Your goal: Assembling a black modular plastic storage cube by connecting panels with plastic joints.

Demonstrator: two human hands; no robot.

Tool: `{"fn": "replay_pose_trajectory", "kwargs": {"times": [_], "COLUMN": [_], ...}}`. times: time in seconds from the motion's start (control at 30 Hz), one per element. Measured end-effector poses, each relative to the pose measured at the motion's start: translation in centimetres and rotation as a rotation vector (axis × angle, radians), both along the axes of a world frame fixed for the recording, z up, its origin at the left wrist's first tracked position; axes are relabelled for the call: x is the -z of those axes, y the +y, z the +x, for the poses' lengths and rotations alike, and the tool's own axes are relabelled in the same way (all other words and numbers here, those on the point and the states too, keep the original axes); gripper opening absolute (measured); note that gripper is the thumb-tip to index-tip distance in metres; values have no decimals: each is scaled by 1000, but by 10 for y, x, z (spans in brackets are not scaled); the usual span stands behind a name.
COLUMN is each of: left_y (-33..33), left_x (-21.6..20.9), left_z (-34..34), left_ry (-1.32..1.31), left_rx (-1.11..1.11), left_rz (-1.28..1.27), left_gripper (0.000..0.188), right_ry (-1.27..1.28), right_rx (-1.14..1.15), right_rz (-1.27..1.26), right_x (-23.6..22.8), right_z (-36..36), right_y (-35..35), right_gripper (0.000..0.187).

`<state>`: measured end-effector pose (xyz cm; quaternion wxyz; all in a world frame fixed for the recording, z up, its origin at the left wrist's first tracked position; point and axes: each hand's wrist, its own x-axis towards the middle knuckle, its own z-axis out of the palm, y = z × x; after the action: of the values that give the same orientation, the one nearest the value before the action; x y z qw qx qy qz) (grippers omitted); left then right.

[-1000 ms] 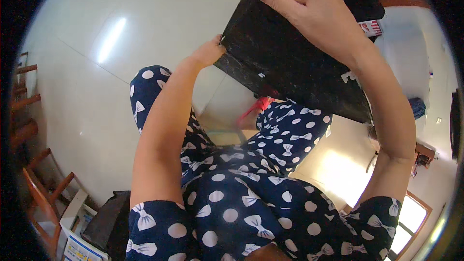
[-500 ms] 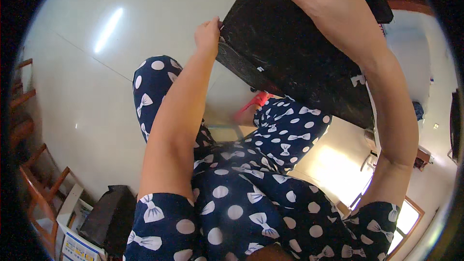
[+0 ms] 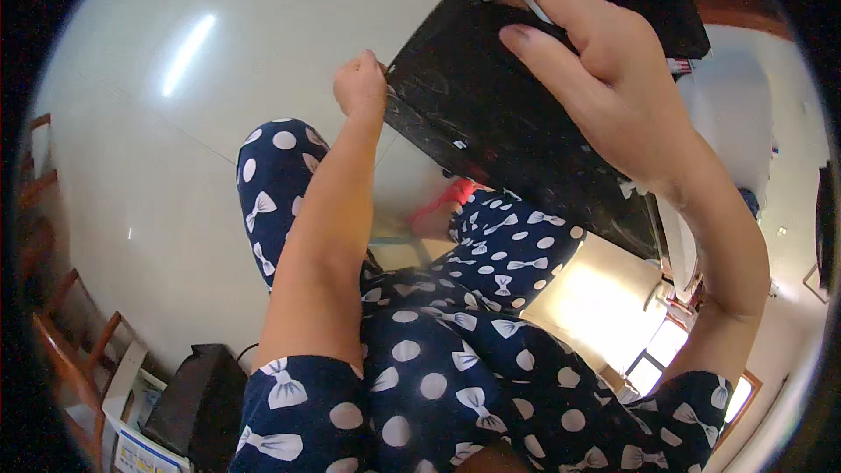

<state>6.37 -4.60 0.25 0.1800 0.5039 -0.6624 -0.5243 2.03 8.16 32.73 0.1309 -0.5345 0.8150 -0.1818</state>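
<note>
A large black panelled thing (image 3: 491, 96), boxy and scuffed with small white bits along its edges, is tilted above my lap; its exact kind does not show. My left hand (image 3: 360, 86) is closed on its left corner, with the fingertips partly hidden. At the upper edge my right hand (image 3: 613, 70) curls its fingers around the rim beside a thin white strip (image 3: 534, 5). The right thumb lies over the near black face. The far end of the thing runs out of view at the top.
Below are my knees in dark patterned cloth (image 3: 517, 245) and a pale shiny floor (image 3: 175, 166). Wooden chair frames (image 3: 70, 359) stand at the left, beside a black box (image 3: 197, 398) and a white carton (image 3: 144, 455). A red object (image 3: 451, 197) shows under the panel.
The black thing has tilted and shifted slightly left and down, with the left hand moving along. At the upper edge the right hand has shifted its grip, and the white strip shows more.
</note>
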Motion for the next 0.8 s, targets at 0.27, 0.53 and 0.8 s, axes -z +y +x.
{"fn": "replay_pose_trajectory", "kwargs": {"times": [0.27,0.53,0.8], "left_y": [3,2,-1], "left_x": [-3,25,15], "left_z": [-1,-5,-8], "left_ry": [64,26,90], "left_rx": [-21,165,17], "left_rz": [90,-237,131], "left_gripper": [34,32,31], "right_ry": [-38,-99,-90], "right_rx": [56,34,152], "right_rz": [106,-77,50], "right_x": [-6,-1,-18], "right_z": [-3,-1,10], "right_y": [5,8,38], "right_gripper": [20,25,35]}}
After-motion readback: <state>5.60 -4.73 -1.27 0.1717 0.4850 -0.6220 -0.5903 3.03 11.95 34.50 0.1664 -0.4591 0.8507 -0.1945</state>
